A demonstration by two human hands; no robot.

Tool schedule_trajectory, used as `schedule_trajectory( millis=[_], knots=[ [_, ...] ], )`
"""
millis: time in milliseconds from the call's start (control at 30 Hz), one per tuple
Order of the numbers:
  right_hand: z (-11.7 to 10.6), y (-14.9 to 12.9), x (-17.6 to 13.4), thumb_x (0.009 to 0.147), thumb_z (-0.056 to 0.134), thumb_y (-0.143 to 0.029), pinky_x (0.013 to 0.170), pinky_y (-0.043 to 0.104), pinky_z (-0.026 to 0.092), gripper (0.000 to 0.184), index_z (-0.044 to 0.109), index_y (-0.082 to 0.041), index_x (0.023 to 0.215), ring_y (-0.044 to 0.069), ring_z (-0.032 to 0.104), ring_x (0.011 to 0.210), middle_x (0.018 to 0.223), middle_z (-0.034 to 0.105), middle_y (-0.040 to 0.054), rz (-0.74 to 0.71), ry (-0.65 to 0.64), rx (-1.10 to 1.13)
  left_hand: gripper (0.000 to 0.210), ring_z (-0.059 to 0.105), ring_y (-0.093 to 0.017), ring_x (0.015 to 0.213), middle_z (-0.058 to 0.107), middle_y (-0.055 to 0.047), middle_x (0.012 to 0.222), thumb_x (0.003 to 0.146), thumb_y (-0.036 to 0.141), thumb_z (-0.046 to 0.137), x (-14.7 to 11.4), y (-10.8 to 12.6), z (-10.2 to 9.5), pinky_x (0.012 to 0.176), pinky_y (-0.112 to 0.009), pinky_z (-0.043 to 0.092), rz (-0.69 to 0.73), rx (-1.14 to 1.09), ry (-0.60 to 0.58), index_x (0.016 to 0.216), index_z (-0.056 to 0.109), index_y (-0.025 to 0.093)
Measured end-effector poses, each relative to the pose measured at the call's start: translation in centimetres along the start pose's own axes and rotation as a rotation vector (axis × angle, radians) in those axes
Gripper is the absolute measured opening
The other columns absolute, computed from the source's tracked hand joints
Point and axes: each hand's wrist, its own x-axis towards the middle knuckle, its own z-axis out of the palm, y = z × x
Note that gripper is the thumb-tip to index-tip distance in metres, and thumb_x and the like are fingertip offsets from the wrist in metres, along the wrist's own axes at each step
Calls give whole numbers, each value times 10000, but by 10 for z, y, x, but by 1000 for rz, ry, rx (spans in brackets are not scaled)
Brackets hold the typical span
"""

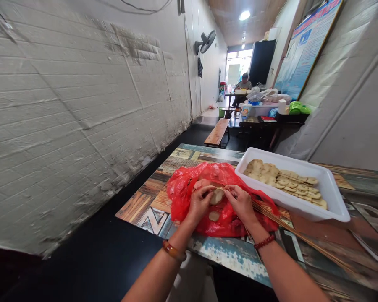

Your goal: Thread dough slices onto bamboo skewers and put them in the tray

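Over a red plastic bag (pixel 184 182), my left hand (pixel 199 205) pinches the left edge of a round, pale tan food slice (pixel 217 197). My right hand (pixel 243 205) is closed at the slice's right edge, its fingers around a thin bamboo skewer (pixel 227 187). Whether the skewer's tip has gone into the slice is too small to tell. Another slice (pixel 213 216) lies lower down on the bag, between my wrists. A bundle of bamboo skewers (pixel 305 235) runs from beneath my right hand toward the lower right.
A white plastic tub (pixel 338 201) with skewered slices (pixel 297 184) stands right of the bag on the wood-patterned table (pixel 145 201). Beyond are a wooden bench (pixel 218 132), a cluttered table and a seated person (pixel 244 82). A white wall (pixel 82 105) runs along the left.
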Motion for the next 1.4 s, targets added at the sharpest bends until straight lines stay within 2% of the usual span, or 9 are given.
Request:
schedule_trajectory(
  millis=[333,533,633,733,833,1000,1200,1300,1400],
  knots=[
    [0,-10,-4,769,585,-404,500,236,387,255,690,-174,806,133,518,496,549,586,-17,30,-138,203,190,646,-190,839,716,-79,906,770,229,584,-11,-1,5,794,-303,496,18,-43,19,896,714,171],
    [-9,-9,-3,736,631,-447,563,240,439,278,639,-180,811,133,568,590,669,643,2,162,-169,393,223,622,-188,887,700,-68,945,795,278,571,-12,8,8,818,-296,477,0,0,61,946,699,177],
    [-12,-13,-2,713,657,-472,558,231,443,315,618,-176,811,123,571,595,702,653,5,225,-186,511,291,620,-190,864,682,-81,991,803,348,569,-14,12,7,741,-277,489,-69,-54,110,1004,677,166],
    [-14,-19,-1,685,687,-479,432,193,352,340,602,-167,789,75,471,461,612,605,-25,275,-200,624,322,616,-188,865,671,-84,1017,821,379,543,-14,16,8,729,-270,484,-87,-112,125,1034,659,167],
    [-16,-23,-1,664,711,-470,357,172,209,350,589,-166,789,34,312,372,516,505,-75,317,-208,715,305,604,-186,891,662,-80,1027,812,339,554,-12,21,10,777,-282,470,-35,-96,70,1048,645,168],
    [-18,-22,0,631,737,-472,351,171,169,369,588,-162,765,27,272,371,491,459,-90,358,-202,784,287,562,-137,735,642,-23,849,663,192,670,-9,20,17,695,-252,440,-44,3,0,946,635,163],
    [-15,-17,-1,632,749,-446,348,171,167,348,606,-153,754,25,276,368,472,457,-94,380,-181,768,194,492,-88,628,555,11,715,667,269,673,-9,14,22,596,-207,411,-117,-229,7,721,534,144],
    [-13,-17,-1,623,761,-429,364,171,233,340,611,-153,753,37,373,406,547,549,-61,376,-171,752,212,472,-74,578,522,30,645,689,299,663,-9,16,20,542,-185,384,-168,-294,9,714,514,150],
    [-11,-16,-1,624,758,-434,357,177,236,337,608,-157,744,43,376,396,531,537,-64,382,-176,746,217,495,-78,573,549,26,662,703,320,658,-8,20,16,517,-178,386,-220,-351,18,777,542,152]
  ],
)
